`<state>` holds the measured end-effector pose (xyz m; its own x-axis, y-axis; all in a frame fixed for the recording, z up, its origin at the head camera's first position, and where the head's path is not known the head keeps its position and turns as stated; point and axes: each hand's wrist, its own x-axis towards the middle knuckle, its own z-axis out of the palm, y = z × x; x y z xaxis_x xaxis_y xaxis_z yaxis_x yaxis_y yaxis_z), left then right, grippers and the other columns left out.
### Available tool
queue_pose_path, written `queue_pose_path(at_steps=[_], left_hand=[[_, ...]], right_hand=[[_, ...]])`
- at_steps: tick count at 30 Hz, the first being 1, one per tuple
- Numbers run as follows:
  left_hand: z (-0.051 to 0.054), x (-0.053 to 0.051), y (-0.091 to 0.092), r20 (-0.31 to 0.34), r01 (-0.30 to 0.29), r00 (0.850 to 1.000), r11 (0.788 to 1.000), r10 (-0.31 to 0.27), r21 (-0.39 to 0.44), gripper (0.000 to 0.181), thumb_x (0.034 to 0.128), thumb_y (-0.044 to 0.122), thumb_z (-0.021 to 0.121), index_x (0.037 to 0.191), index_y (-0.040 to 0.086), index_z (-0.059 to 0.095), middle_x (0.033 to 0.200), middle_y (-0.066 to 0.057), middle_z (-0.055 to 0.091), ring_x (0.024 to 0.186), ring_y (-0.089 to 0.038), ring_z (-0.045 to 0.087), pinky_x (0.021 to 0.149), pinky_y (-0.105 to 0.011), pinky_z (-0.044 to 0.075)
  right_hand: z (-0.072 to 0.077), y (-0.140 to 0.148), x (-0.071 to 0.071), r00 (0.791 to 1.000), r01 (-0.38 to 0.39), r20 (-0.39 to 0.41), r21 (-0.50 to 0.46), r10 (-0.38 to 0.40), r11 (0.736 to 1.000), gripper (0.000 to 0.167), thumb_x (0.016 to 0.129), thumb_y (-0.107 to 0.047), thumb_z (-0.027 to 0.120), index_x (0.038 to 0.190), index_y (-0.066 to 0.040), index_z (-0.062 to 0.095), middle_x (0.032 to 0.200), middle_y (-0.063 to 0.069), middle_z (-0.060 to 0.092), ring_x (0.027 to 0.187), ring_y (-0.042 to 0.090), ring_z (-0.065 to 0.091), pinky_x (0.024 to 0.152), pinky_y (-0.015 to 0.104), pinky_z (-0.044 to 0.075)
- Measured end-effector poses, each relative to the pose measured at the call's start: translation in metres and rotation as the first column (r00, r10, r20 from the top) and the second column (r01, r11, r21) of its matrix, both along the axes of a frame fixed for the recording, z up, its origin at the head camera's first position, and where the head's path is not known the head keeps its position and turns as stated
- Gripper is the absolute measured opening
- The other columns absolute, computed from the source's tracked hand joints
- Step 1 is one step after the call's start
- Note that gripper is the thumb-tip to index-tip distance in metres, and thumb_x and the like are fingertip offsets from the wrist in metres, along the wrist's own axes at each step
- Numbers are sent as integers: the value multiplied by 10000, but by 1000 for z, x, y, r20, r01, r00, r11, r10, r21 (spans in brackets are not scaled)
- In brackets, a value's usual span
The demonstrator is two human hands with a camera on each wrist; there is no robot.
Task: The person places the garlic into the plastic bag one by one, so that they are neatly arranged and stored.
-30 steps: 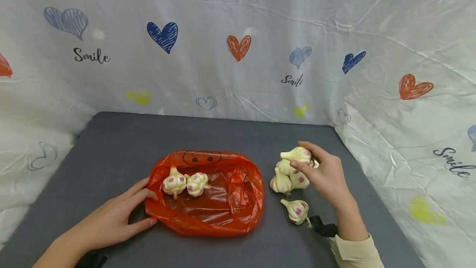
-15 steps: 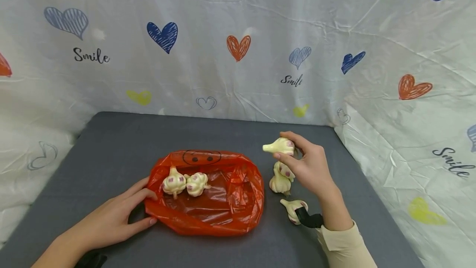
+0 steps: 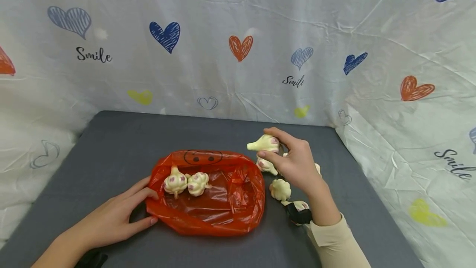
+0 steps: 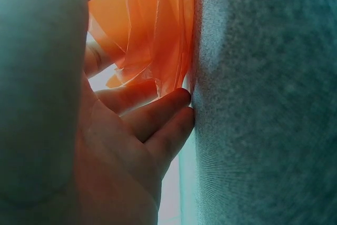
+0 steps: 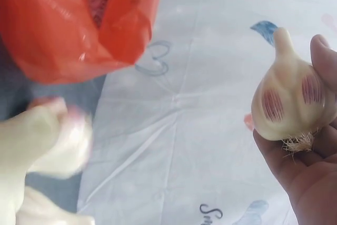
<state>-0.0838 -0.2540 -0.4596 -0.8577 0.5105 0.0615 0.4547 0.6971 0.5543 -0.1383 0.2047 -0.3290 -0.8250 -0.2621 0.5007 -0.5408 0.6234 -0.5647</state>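
Observation:
My right hand (image 3: 295, 162) holds a garlic bulb (image 3: 265, 144) between thumb and fingers, raised beside the right rim of a red plastic bag (image 3: 208, 230). In the right wrist view the held bulb (image 5: 292, 96) shows purple streaks, with its stem up and roots toward the palm. The bag lies spread wide, and two garlic bulbs (image 3: 175, 183) sit at its left inside. My left hand (image 3: 115, 216) rests against the bag's left side with extended fingers (image 4: 163, 111); the thumb and index tips touch its outer wall.
Right of the bag lie loose garlic bulbs (image 3: 280, 189), some partly hidden by my right hand and its black wrist strap (image 3: 298, 213). They stand on a grey table (image 3: 178, 131). A white curtain (image 3: 208, 20) with printed hearts encloses the back and sides.
My right hand has lifted a garlic bulb off the pile and carried it left toward the bag. Bulbs in the pile have rolled apart. My left hand and the bag stay put.

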Motion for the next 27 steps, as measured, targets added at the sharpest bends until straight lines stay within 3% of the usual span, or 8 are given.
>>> queue_pose_path(at_steps=[6, 10, 16, 27], left_hand=[[1, 0, -1, 4, 1, 1000, 1000, -1, 7, 377, 981, 687, 711, 1245, 438, 608, 1704, -148, 392, 1367, -350, 624, 912, -438, 617], [1, 0, -1, 5, 5, 1000, 1000, -5, 5, 376, 982, 689, 706, 1247, 442, 607, 1703, -154, 393, 1370, -355, 623, 916, -443, 616], [1, 0, -1, -4, 0, 1000, 1000, 0, -2, 387, 978, 701, 703, 1251, 446, 604, 1700, -147, 401, 1373, -352, 621, 927, -467, 616], [1, 0, -1, 21, 2, 1000, 1000, -2, 3, 391, 980, 701, 698, 1262, 446, 605, 1713, -148, 383, 1410, -385, 591, 949, -498, 607]], right_hand=[[2, -13, -1, 999, -42, 32, -10, 43, 999, 552, 890, -183, 944, 1401, -160, 737, 1231, -16, 783, 968, 112, 716, 832, 394, 589], [2, -22, -3, 997, -63, 39, -6, 64, 998, 537, 892, -205, 944, 1389, -180, 742, 1183, -39, 788, 919, 102, 703, 790, 468, 593], [1, -37, -5, 993, -107, 54, -14, 108, 994, 531, 913, -227, 926, 1406, -193, 731, 1240, -58, 773, 960, 99, 704, 821, 421, 598], [-9, -60, -7, 982, -174, 72, -32, 176, 984, 526, 922, -256, 919, 1409, -192, 729, 1222, -79, 766, 851, 125, 612, 711, 350, 508]])
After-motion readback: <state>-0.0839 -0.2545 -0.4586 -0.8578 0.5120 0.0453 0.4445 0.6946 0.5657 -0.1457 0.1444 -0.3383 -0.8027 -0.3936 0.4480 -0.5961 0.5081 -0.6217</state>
